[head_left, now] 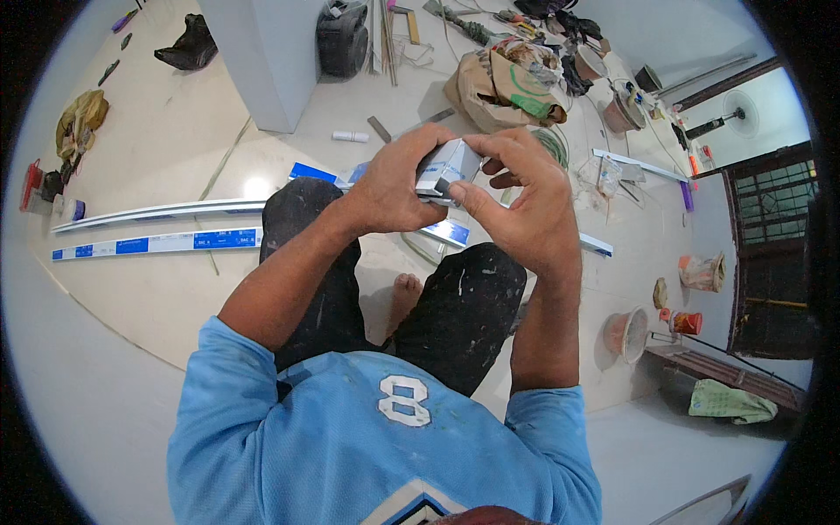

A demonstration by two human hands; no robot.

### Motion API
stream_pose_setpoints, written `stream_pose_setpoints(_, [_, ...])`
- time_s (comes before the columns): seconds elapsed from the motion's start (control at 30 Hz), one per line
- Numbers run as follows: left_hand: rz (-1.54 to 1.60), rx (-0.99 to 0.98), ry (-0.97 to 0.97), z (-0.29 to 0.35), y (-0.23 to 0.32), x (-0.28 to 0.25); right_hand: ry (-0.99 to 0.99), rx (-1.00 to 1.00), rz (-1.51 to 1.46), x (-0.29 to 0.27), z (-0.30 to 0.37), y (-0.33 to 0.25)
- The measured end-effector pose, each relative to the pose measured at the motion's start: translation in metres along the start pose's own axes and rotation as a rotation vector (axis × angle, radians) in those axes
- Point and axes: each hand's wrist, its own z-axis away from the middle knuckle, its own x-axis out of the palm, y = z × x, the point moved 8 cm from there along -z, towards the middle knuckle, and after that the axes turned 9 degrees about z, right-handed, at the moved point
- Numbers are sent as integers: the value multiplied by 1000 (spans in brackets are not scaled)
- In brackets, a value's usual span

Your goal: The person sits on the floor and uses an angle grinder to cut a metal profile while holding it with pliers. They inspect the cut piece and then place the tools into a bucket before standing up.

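A small white cardboard box (451, 164) with pale blue print is held up between my two hands, above my knees. My left hand (395, 181) is wrapped round its left side. On the other side my right hand (525, 188) has its thumb against the box's near end and its curled fingers by the far end. A dark spot shows at the near end beside the thumb; what it is I cannot make out. Beneath the hands, a strip with a blue and white film (448, 232) lies on the floor, partly covered by my legs.
Long blue-and-white strips (156, 244) lie on the tiled floor at left. A white column (262, 66) rises ahead, with a brown sack (503, 86) right of it. A small white roll-like item (350, 136) lies beyond my hands. Buckets (626, 335) stand at right.
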Motion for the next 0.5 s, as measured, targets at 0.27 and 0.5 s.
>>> stream_pose_setpoints(0.27, [-43,42,-23,2,4,6,5,-116,243,-4,2,-18])
stream_pose_setpoints(0.5, [-41,-10,-41,5,3,7,69,-147,278,-4,10,-26])
